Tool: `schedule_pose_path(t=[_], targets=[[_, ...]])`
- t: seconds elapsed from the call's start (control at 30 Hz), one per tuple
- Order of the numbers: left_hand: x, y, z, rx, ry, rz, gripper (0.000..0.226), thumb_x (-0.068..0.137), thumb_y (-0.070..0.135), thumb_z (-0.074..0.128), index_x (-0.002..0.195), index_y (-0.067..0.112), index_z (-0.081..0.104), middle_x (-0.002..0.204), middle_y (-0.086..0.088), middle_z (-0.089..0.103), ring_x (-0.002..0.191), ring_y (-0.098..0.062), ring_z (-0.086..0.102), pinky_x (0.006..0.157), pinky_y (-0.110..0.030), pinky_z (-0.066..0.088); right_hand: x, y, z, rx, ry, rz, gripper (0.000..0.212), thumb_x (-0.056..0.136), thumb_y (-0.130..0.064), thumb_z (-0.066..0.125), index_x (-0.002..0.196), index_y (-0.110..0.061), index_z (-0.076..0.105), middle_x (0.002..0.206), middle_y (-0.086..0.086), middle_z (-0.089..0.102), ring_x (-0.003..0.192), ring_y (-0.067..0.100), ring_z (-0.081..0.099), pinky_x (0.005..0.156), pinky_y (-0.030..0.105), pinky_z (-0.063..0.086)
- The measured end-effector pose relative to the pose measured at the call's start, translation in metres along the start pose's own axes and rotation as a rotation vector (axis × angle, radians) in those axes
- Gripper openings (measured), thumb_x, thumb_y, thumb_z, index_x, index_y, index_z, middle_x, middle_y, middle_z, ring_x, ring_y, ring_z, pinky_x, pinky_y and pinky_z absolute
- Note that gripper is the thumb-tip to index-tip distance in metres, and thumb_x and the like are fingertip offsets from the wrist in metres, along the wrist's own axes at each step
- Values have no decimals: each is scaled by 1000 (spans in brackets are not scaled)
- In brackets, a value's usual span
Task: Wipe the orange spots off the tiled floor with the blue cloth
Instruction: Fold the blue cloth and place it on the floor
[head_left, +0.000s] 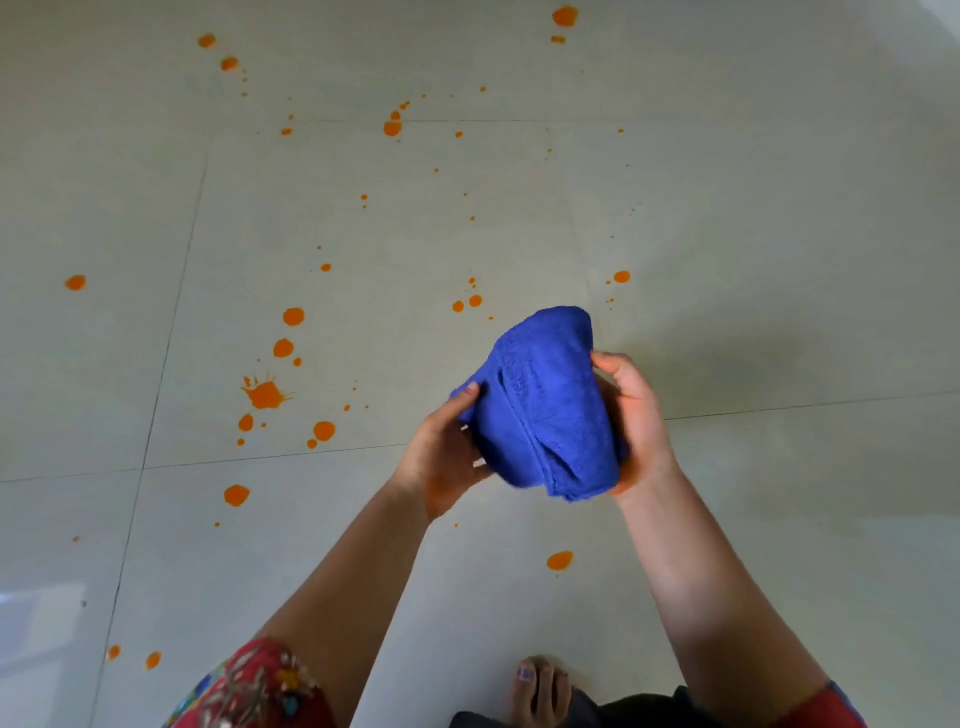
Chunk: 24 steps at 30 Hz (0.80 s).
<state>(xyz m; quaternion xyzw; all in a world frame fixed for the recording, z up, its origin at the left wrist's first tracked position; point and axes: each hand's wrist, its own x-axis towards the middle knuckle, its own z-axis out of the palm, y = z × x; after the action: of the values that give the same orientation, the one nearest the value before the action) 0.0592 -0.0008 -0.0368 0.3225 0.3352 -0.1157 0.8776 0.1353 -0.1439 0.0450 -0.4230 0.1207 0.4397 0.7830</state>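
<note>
A bunched blue cloth (540, 405) is held in the air above the floor, between both hands. My left hand (441, 457) grips its left side and my right hand (636, 421) cups its right side. Several orange spots are scattered over the pale tiled floor (779, 208). A large splat (265, 394) lies to the left of the cloth, a round spot (559, 560) sits below the hands, and more spots (392, 127) lie farther away. The cloth touches no spot.
A bare foot (540, 691) stands at the bottom edge, next to dark trouser fabric (623, 712). A red patterned sleeve (254, 686) shows at the lower left. Dark grout lines (156, 395) cross the tiles.
</note>
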Motion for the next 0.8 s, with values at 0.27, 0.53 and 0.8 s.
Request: schedule_pose_path(t=[0.27, 0.53, 0.8], targets=[[1, 2, -28, 267, 212, 49, 30, 93, 26, 58, 117, 9, 61, 113, -11, 69, 101, -25, 67, 78, -33, 53, 56, 26, -107, -1183, 659, -264, 22, 90, -18, 60, 111, -23, 57, 111, 9, 63, 104, 33, 60, 81, 34, 45], [0, -21, -44, 441, 505, 87, 19, 98, 11, 40, 105, 4, 56, 105, -14, 63, 89, -28, 61, 67, -29, 52, 57, 96, -115, -1898, 564, -426, 20, 74, -38, 73, 84, -22, 67, 91, -4, 62, 85, 21, 59, 57, 25, 36], [-10, -22, -49, 400, 405, 117, 18, 101, 16, 38, 111, 16, 53, 110, -8, 62, 100, -28, 63, 75, -36, 54, 53, 58, -90, -843, 569, -219, 18, 65, -28, 51, 58, -18, 38, 55, -8, 38, 55, 14, 34, 52, 26, 27]])
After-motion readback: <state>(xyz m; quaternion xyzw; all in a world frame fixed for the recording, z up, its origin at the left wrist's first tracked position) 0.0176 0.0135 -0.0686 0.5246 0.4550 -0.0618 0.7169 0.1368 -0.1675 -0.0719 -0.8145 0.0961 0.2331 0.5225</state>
